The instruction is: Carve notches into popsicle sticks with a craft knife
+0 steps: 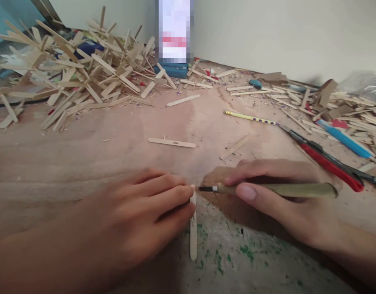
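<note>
While the left hand (145, 208) lies flat with its fingers pressing the pale flat wooden craft stick (193, 228) down on the worn brown table (83, 163), the right hand (279, 200) is curled around a thin olive-handled cutting tool (282, 189), its dark tip touching the stick's top end; I think the stick must be held very still, with fingertips kept away from the tip. Part of the stick is hidden under the left fingers; the tip is too small to see well.
</note>
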The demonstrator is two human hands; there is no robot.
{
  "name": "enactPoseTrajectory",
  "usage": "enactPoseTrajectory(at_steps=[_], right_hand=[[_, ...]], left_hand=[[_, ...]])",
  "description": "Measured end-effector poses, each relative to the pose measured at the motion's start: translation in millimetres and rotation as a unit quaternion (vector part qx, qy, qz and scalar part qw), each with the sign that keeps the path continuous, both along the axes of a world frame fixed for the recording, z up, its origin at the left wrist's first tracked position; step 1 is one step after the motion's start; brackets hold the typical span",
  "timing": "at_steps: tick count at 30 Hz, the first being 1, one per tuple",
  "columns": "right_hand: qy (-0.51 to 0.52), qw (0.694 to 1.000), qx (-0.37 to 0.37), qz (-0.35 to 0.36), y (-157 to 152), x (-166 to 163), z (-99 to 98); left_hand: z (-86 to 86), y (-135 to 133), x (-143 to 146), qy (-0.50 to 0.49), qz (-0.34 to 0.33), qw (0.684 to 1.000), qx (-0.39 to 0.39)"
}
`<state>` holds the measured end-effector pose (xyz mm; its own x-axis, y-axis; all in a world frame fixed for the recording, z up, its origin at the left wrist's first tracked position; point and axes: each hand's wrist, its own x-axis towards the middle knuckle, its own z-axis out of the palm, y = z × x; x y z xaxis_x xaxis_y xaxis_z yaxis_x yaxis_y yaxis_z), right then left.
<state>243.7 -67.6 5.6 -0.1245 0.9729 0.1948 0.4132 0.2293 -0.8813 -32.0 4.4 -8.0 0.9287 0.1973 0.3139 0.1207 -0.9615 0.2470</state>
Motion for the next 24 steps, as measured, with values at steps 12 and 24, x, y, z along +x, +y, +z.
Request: enactPoseTrajectory(at_steps=[12,24], right_hand=[[0.006,0.997,-0.018,-0.077,5,6,10.8],[-0.150,0.986,-0.064,-0.018,1,33,22.6]], left_hand=[[-5.0,-23,14,-0.029,0.033,0.997,-0.061],[-13.0,-14,3,-0.045,0.053,0.997,-0.033]])
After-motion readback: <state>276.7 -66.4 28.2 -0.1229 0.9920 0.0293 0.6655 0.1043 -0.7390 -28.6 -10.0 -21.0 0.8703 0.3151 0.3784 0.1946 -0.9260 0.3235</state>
